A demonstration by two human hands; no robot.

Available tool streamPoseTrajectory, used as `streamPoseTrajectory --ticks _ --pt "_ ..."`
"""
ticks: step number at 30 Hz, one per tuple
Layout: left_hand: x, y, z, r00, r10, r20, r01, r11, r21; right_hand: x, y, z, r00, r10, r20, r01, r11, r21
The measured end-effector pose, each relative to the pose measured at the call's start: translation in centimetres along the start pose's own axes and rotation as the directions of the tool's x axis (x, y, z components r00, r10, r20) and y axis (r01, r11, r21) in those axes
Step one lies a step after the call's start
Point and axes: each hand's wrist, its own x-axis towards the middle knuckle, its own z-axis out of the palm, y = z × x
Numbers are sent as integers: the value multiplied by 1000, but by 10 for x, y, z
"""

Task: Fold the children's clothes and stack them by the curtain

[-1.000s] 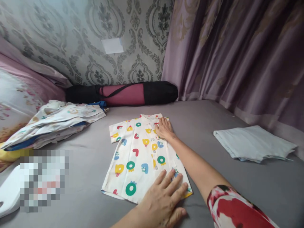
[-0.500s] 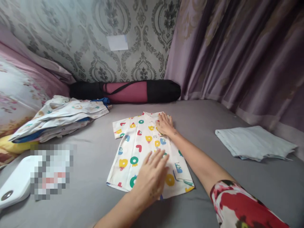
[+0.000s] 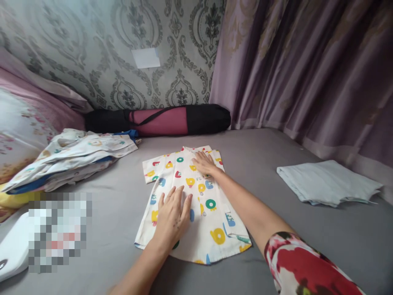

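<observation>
A small white shirt with coloured shapes lies spread on the grey bed sheet, collar away from me. My left hand rests flat on its lower left part, fingers stretched out. My right hand lies flat near the collar, fingers spread, the arm reaching across the shirt's right side. Neither hand holds anything.
A pile of printed clothes sits at the left by a floral pillow. A folded pale blue cloth lies at the right. A rolled maroon mat in a black bag runs along the wall. Purple curtains hang at the right.
My left hand has slid from the shirt's lower right hem leftward and up to its lower left part. My right hand has shifted slightly left near the collar.
</observation>
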Motion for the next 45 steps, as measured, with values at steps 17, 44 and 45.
streamPoseTrajectory --ticks 17,44,45 --pt "3 -6 1 995 -10 94 6 999 44 -3 44 -8 985 60 -160 -67 997 -37" --pt "-1 -15 8 992 87 93 -96 990 98 -163 28 10 968 -248 36 250 967 -55" --pt "-1 -14 7 992 85 95 -95 991 97 -175 25 11 966 -251 57 254 966 -47"
